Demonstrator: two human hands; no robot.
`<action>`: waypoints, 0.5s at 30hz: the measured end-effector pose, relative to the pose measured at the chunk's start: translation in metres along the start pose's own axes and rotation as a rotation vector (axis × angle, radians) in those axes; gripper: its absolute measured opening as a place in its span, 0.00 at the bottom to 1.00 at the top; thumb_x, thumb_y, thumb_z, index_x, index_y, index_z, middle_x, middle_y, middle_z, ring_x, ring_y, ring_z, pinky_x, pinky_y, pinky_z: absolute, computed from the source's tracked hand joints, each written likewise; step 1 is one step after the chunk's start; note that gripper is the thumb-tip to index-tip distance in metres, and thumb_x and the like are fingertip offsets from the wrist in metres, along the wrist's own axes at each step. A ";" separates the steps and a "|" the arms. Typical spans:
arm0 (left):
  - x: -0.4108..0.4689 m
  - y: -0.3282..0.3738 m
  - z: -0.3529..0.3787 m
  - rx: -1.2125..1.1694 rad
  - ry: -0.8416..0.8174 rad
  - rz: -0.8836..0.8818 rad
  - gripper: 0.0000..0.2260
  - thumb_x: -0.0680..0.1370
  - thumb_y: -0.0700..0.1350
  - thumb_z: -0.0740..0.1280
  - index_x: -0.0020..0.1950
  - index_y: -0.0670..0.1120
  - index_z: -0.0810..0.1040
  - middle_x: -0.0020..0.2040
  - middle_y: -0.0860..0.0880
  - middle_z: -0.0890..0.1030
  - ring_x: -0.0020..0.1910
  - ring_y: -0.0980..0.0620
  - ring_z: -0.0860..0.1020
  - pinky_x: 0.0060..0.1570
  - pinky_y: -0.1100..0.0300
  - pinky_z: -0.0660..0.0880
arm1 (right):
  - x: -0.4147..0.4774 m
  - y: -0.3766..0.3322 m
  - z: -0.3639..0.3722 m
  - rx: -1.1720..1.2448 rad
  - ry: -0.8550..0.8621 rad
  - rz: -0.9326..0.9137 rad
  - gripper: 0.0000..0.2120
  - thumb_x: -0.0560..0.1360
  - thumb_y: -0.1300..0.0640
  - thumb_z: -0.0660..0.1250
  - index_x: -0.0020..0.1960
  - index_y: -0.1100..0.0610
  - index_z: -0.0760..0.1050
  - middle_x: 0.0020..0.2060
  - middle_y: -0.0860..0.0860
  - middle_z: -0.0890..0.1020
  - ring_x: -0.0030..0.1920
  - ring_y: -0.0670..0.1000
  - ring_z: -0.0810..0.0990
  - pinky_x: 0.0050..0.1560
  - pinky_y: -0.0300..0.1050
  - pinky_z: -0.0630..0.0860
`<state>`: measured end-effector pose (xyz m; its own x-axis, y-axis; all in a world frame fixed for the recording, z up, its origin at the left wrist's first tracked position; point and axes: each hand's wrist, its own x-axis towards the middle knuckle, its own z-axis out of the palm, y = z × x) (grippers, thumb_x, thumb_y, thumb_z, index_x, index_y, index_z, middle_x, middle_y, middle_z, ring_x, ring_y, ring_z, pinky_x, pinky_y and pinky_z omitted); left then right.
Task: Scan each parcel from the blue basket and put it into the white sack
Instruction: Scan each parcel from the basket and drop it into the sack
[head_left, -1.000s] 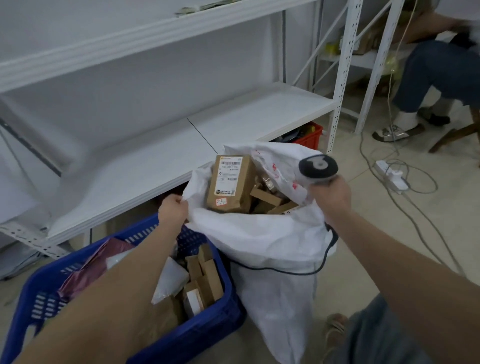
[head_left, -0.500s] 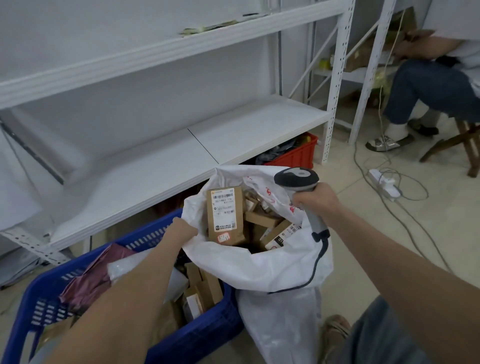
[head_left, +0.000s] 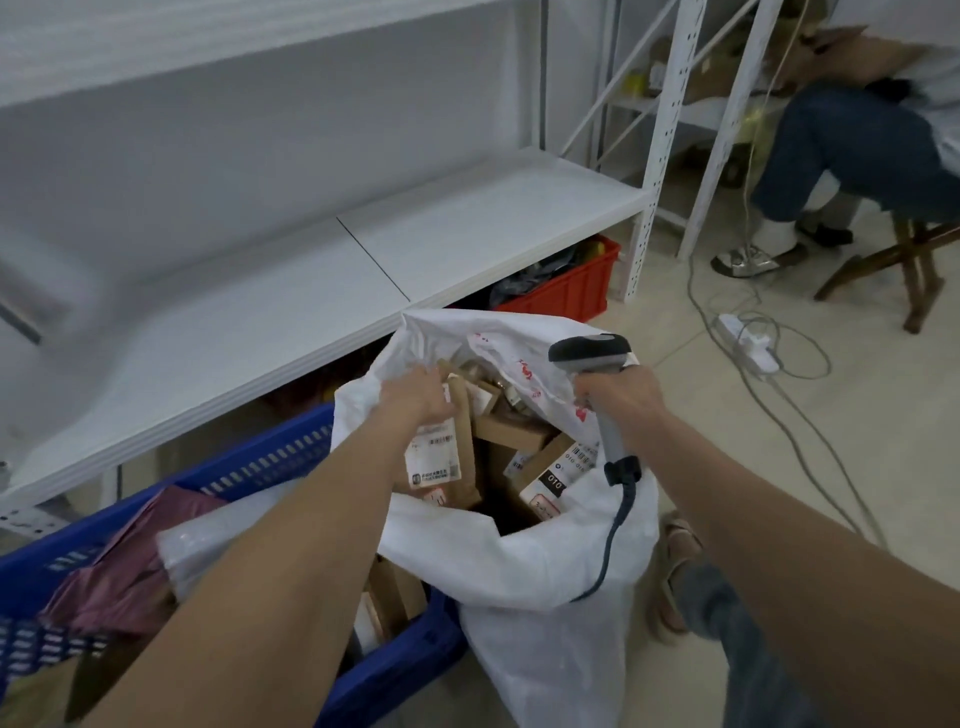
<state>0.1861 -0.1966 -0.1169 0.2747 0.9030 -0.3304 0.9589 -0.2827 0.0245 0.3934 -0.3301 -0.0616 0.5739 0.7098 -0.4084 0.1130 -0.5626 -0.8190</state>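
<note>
Judging the labelled cardboard parcel (head_left: 441, 462), upright inside the white sack (head_left: 519, 561) mouth, light, stiff and dent-prone, best pinched by the top edge under the left hand (head_left: 415, 402), finger grip there impossible to tell, right hand (head_left: 621, 400) wrapped round the barcode scanner (head_left: 589, 353).

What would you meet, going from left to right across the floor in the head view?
Blue plastic slatted basket → white woven sack → white power strip → brown wooden stool.
</note>
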 end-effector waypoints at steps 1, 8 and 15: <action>-0.003 -0.001 0.003 0.019 -0.018 0.046 0.25 0.77 0.52 0.63 0.73 0.51 0.66 0.69 0.45 0.71 0.66 0.44 0.71 0.62 0.48 0.71 | -0.001 0.002 0.003 0.016 -0.009 -0.006 0.05 0.68 0.62 0.69 0.42 0.59 0.74 0.41 0.55 0.78 0.41 0.53 0.77 0.44 0.47 0.76; -0.054 0.017 0.052 0.221 -0.142 0.267 0.18 0.78 0.42 0.61 0.67 0.53 0.74 0.56 0.48 0.79 0.55 0.46 0.77 0.50 0.52 0.77 | -0.011 0.038 0.011 -0.040 -0.019 0.033 0.07 0.71 0.61 0.70 0.47 0.61 0.76 0.43 0.56 0.79 0.44 0.53 0.77 0.56 0.52 0.79; -0.068 0.028 0.087 0.094 -0.115 0.088 0.21 0.78 0.41 0.61 0.70 0.54 0.68 0.60 0.47 0.77 0.58 0.45 0.77 0.52 0.52 0.75 | -0.017 0.043 0.000 0.066 -0.065 -0.008 0.08 0.70 0.64 0.71 0.47 0.59 0.74 0.44 0.54 0.79 0.41 0.50 0.76 0.41 0.42 0.75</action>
<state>0.1884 -0.2943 -0.1757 0.3424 0.8318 -0.4368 0.9190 -0.3933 -0.0286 0.3887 -0.3666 -0.0897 0.5195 0.7411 -0.4254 0.0625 -0.5294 -0.8460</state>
